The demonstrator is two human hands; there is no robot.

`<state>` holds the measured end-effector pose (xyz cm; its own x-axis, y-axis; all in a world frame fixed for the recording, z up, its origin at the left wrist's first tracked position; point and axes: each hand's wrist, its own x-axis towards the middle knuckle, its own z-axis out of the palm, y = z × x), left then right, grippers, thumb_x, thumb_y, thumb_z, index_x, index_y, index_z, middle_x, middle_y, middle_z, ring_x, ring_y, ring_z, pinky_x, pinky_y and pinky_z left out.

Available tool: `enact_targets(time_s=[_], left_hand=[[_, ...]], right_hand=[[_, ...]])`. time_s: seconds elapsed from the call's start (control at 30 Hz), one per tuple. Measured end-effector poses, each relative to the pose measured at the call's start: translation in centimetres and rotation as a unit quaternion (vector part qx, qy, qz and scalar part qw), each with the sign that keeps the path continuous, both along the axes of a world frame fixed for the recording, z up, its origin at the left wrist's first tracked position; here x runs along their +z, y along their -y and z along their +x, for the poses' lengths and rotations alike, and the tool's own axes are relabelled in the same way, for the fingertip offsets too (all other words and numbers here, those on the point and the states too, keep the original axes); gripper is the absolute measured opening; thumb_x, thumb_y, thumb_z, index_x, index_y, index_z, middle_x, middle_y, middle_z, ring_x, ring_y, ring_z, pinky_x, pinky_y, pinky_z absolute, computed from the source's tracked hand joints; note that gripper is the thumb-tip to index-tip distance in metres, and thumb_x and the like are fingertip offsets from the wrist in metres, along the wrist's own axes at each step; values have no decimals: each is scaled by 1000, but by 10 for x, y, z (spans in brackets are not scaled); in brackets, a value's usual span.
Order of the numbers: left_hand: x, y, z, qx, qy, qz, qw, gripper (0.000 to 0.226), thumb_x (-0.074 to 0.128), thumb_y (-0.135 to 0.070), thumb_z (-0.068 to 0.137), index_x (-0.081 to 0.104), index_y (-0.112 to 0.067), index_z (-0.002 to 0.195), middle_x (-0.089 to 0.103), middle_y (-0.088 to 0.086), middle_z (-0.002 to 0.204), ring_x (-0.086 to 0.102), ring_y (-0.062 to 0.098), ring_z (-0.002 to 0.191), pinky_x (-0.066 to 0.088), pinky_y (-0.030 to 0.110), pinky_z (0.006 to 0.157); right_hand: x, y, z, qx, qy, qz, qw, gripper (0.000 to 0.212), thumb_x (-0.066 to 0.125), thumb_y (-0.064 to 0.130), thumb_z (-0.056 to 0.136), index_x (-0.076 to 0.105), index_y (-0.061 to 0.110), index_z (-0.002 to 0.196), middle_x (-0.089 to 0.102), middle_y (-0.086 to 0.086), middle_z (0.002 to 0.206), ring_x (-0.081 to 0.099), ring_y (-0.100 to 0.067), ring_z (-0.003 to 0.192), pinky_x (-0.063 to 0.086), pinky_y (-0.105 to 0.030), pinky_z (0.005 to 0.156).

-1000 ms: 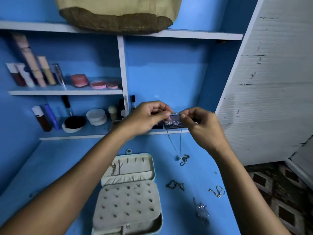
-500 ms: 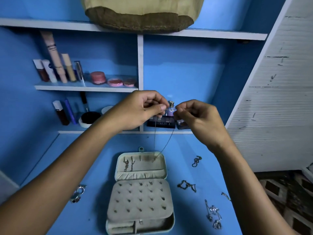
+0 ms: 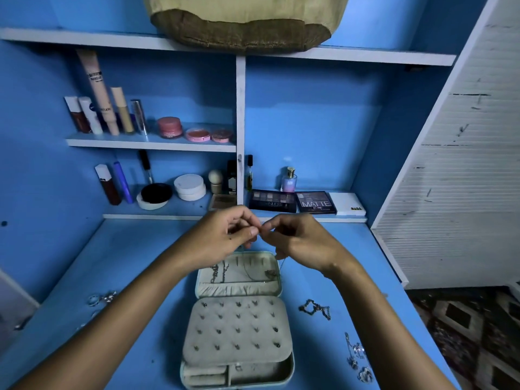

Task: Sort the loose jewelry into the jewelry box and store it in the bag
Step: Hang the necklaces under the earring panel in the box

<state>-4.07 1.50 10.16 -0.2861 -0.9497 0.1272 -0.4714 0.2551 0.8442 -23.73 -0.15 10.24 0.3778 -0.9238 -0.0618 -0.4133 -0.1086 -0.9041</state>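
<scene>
A pale green jewelry box point(image 3: 237, 327) lies open on the blue desk, its lid panel point(image 3: 239, 273) flat behind a padded earring board. My left hand point(image 3: 225, 235) and my right hand point(image 3: 295, 240) meet just above the lid, each pinching an end of a thin chain necklace point(image 3: 247, 270). The chain hangs down into the lid, and its pendant point(image 3: 270, 273) rests at the lid's right. Another chain point(image 3: 218, 273) hangs in the lid's left. Loose jewelry lies on the desk: a dark chain point(image 3: 315, 308), silver pieces point(image 3: 357, 358), and rings point(image 3: 101, 299). A tan woven bag point(image 3: 242, 21) sits on the top shelf.
Shelves behind the desk hold cosmetic tubes point(image 3: 104, 108), pink jars point(image 3: 194, 130), white compacts point(image 3: 190, 187), a perfume bottle point(image 3: 289, 180) and eyeshadow palettes point(image 3: 292, 202). A white slatted panel point(image 3: 461, 170) rises at the right. Patterned floor point(image 3: 478, 333) shows past the desk's right edge.
Both hands came down from shelf height to just above the box lid with the necklace. Its pendant, which hung free over the desk, now rests inside the lid.
</scene>
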Motion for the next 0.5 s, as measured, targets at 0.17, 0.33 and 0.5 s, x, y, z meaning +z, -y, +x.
enact_targets(time_s=[0.17,0.33,0.5], left_hand=[[-18,-3,8,38,2,21,999,6,61,-14,96,64,-19,95,70,-7,78,70,15,75,53,33,81],[-41,-7,16,80,61,9,995,10,65,-14,93,69,-23,89,70,-4,71,68,15,65,52,30,66],[-59,-5,20,89,165,-39,981,14,68,-15,92,77,-20,100,72,-8,77,66,8,67,47,16,65]], right_hand=[[-18,5,6,-11,-57,-39,998,17,69,34,93,73,22,82,44,9,53,34,-8,49,31,-17,49],[-36,12,20,-32,-141,-67,987,15,67,35,93,72,26,83,49,11,51,46,-4,44,33,-10,44],[-60,18,38,-49,-211,-93,972,17,66,35,93,76,22,94,64,4,76,60,-18,72,48,-26,64]])
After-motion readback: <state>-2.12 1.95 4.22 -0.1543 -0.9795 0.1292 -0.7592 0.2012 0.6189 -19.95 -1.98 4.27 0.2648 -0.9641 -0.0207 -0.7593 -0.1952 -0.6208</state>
